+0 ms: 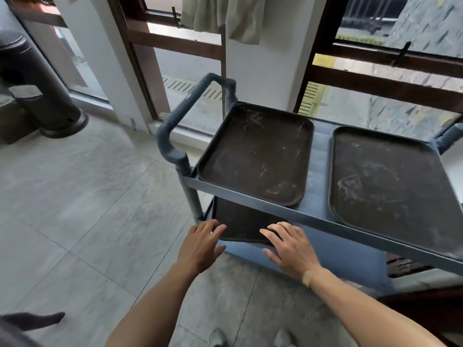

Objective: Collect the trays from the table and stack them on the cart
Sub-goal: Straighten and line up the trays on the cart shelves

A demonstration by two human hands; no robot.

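Observation:
A grey-blue cart point(250, 197) stands by the windows. Two scratched dark brown trays lie side by side on its top shelf: the left tray point(258, 154) and the right tray point(395, 191). A third dark tray point(243, 225) rests on the lower shelf, its near corner sticking out over the shelf's edge. My left hand point(203, 244) hovers at that tray's left corner with fingers spread. My right hand point(290, 249) lies flat with fingers apart at the tray's near edge. Neither hand grips anything.
The cart's ribbed handle point(185, 108) rises at its left end. A black cylindrical heater base point(47, 96) stands on the tiled floor at far left. Dark-framed windows point(175, 46) and a pale curtain point(223, 16) are behind the cart. A dark table edge point(431, 304) shows at lower right.

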